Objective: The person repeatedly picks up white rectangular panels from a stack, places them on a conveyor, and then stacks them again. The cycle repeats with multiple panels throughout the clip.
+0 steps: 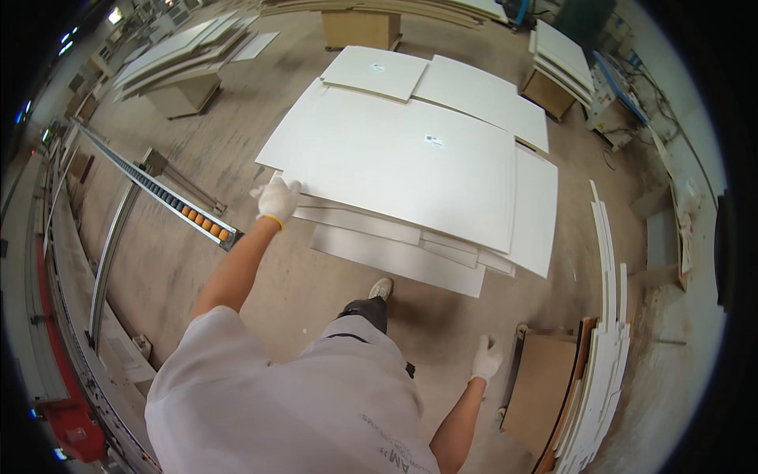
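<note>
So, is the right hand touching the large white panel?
Apart. The head view shows floor between the gloved right hand and the large white panel.

Panels (395, 158) lie stacked before the person (284, 395), a roller rail (175, 200) to the left, strips (609, 363) right.

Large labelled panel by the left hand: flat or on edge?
Flat: the large white panel lies broad face up, on other panels.

Even, fairly bright light falls on the white boards (387, 158) before me, almost bleaching their tops. Small lamps (115, 15) glare at far left. A soft shadow darkens the floor (158, 292) by my shoe (382, 288). Toward the black, curved rim, straight edges bow and detail softens.
</note>
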Demonstrator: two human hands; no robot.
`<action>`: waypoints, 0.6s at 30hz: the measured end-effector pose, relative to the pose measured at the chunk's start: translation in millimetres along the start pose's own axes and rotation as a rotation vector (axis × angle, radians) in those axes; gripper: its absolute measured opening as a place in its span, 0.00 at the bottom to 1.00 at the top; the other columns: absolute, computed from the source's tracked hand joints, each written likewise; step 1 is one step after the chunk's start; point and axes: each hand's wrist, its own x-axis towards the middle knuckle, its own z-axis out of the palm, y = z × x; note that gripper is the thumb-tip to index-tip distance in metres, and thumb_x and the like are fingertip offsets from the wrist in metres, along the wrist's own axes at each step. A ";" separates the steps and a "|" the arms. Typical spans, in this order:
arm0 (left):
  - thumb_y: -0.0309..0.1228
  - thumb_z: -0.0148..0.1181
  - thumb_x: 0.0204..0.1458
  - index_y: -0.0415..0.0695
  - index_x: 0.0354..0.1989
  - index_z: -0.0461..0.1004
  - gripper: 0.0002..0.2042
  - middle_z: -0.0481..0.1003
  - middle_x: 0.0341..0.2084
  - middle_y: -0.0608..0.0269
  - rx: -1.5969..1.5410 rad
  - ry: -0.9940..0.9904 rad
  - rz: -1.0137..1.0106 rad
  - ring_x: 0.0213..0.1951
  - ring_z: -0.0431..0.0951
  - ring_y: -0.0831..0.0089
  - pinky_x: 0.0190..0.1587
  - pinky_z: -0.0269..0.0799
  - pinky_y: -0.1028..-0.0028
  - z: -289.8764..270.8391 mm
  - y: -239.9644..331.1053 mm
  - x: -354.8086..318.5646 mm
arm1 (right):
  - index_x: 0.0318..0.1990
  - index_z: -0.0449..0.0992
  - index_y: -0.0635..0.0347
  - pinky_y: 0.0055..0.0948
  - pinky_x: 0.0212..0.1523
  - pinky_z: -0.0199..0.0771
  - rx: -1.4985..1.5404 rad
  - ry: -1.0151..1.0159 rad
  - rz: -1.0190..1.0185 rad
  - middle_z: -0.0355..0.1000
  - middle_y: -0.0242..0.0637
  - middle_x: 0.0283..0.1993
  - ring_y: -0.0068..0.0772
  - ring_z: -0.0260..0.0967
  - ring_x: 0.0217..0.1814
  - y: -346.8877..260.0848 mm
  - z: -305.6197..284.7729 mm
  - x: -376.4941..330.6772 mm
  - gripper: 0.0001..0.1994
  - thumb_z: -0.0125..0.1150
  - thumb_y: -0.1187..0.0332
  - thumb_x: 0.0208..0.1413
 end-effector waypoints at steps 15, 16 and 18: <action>0.47 0.39 0.75 0.42 0.61 0.72 0.23 0.83 0.34 0.36 0.152 -0.095 0.259 0.37 0.85 0.39 0.41 0.79 0.44 132.2 18.3 248.3 | 0.74 0.64 0.71 0.46 0.77 0.61 -0.200 0.034 -0.188 0.64 0.61 0.76 0.61 0.61 0.78 -324.2 170.8 346.5 0.40 0.64 0.49 0.64; 0.48 0.39 0.75 0.41 0.59 0.74 0.24 0.83 0.34 0.35 0.107 -0.072 0.206 0.37 0.85 0.38 0.42 0.79 0.44 134.4 26.6 242.0 | 0.73 0.65 0.72 0.46 0.77 0.61 -0.189 0.033 -0.199 0.64 0.61 0.76 0.61 0.61 0.78 -320.4 172.4 354.0 0.40 0.64 0.49 0.64; 0.51 0.39 0.75 0.41 0.52 0.79 0.27 0.82 0.34 0.33 0.051 -0.126 0.079 0.38 0.84 0.35 0.46 0.78 0.44 133.9 43.7 225.4 | 0.72 0.65 0.73 0.46 0.77 0.62 -0.162 0.049 -0.245 0.65 0.61 0.75 0.61 0.62 0.77 -309.1 168.7 367.7 0.40 0.65 0.49 0.63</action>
